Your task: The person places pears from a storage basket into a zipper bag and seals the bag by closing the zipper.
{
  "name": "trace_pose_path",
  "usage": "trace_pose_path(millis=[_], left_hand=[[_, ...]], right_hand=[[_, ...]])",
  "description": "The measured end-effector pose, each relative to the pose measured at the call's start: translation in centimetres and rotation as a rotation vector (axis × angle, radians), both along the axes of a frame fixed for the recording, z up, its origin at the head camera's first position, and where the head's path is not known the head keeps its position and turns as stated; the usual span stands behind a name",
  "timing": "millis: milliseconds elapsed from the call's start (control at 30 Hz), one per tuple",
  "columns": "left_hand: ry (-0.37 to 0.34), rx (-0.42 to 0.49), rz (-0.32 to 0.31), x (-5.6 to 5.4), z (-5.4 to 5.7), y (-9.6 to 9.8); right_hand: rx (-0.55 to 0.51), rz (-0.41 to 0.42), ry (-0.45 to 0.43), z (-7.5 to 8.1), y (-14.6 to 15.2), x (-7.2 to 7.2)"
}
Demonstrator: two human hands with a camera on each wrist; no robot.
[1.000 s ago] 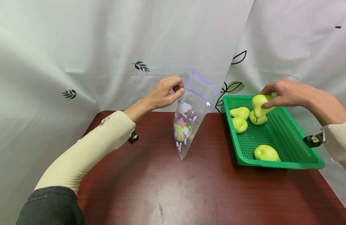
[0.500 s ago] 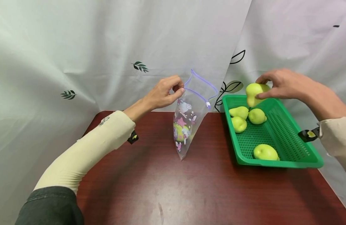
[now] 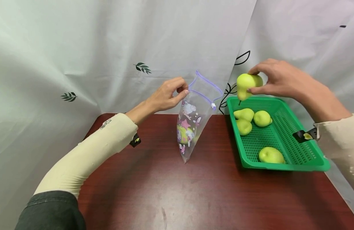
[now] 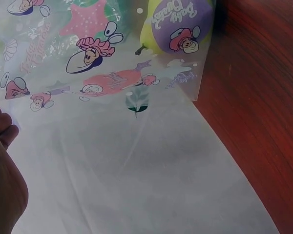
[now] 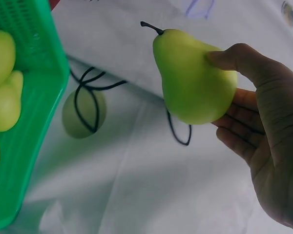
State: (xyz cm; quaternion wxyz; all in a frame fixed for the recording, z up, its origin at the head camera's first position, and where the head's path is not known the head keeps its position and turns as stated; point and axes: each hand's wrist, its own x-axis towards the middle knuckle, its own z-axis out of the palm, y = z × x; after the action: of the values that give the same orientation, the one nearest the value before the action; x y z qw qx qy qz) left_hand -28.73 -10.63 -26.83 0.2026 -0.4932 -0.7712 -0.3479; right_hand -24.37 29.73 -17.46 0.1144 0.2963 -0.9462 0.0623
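Observation:
My left hand (image 3: 170, 94) pinches the rim of a clear zip bag (image 3: 201, 124) printed with cartoon sea figures. The bag hangs with its purple-edged mouth spread and a white slider (image 3: 213, 105) at the right corner. Low inside it lies a yellow-green pear, its stem (image 4: 141, 49) showing through the plastic in the left wrist view. My right hand (image 3: 277, 80) grips another pear (image 5: 193, 78) between thumb and fingers, in the air above the back left of the green basket (image 3: 302, 167). In the head view that pear's stem points down.
Several pears stay in the basket: a cluster (image 3: 244, 114) at its back left and one pear (image 3: 271, 155) near its front wall. The basket stands at the right of a dark red-brown table (image 3: 177, 195). A pale curtain (image 3: 108, 48) with leaf prints hangs behind.
My right hand has lifted the pear up out of the basket and carried it left, toward the bag, with the stem end turning downward. The left hand and the bag have barely moved.

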Motion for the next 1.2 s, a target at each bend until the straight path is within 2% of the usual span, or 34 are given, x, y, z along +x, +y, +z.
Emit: trace_pose_path(millis=[133,433,733,900,1200], left_hand=[[-0.009,-0.011,0.005,-0.1,0.0,0.0],[-0.022,-0.027,0.009,-0.1,0.0,-0.2],[0.006,-0.043,0.010,-0.1,0.0,0.1],[0.021,-0.071,0.022,0.0,0.2,0.6],[0.010,-0.134,0.118,0.5,0.6,1.1]], right_hand=[[-0.042,0.049,0.059,0.5,-1.1,0.3],[-0.131,0.100,0.148,1.2,-2.2,0.6],[-0.218,0.137,0.242,2.2,-3.7,1.1],[-0.252,0.151,0.262,2.2,-4.9,1.2],[-0.240,0.221,0.213,1.0,-6.9,0.4]])
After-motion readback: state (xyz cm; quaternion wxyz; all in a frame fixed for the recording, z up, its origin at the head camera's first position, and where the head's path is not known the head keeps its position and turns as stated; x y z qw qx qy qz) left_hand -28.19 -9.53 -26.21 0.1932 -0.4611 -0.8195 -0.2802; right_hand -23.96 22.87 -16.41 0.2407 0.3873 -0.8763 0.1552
